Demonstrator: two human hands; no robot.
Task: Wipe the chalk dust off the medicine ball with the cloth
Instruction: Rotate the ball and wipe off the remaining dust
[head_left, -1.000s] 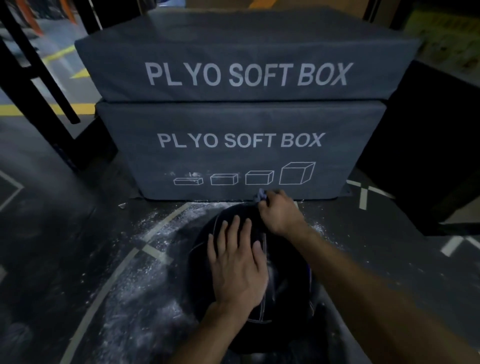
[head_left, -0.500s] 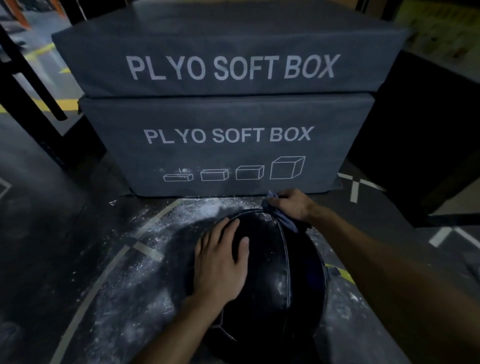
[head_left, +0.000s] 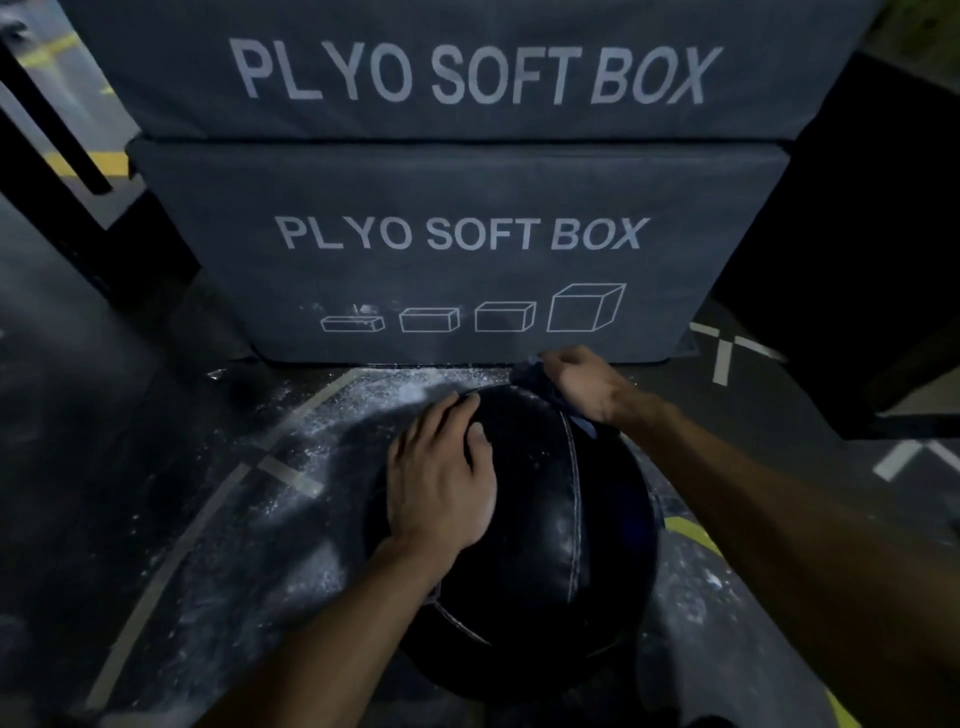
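While the black medicine ball (head_left: 524, 525) sits on the dark floor (head_left: 130, 415) just in front of two stacked grey boxes, the left hand (head_left: 441, 483) lies flat on its upper left side, fingers straight and spread toward the far edge, pressing on the leather. The right hand (head_left: 582, 382) reaches over the far top right of the ball and grips a dark blue cloth (head_left: 550, 389), its fingers curled round the bunched fabric; a corner of the cloth hangs down against the ball beside a stitched seam. White chalk dust (head_left: 395, 389) lies scattered on the floor around the ball, thickest just beyond it near the foot of the lower box (head_left: 457, 270), and pale smudges show on the ball's right half near the seam. Both boxes carry the words PLYO SOFT BOX; the lower one also shows four outlined box drawings in a row. The upper box (head_left: 467, 73) rests directly on the lower one. Pale tape lines cross the floor to the left, and a yellow stripe shows at the ball's right.
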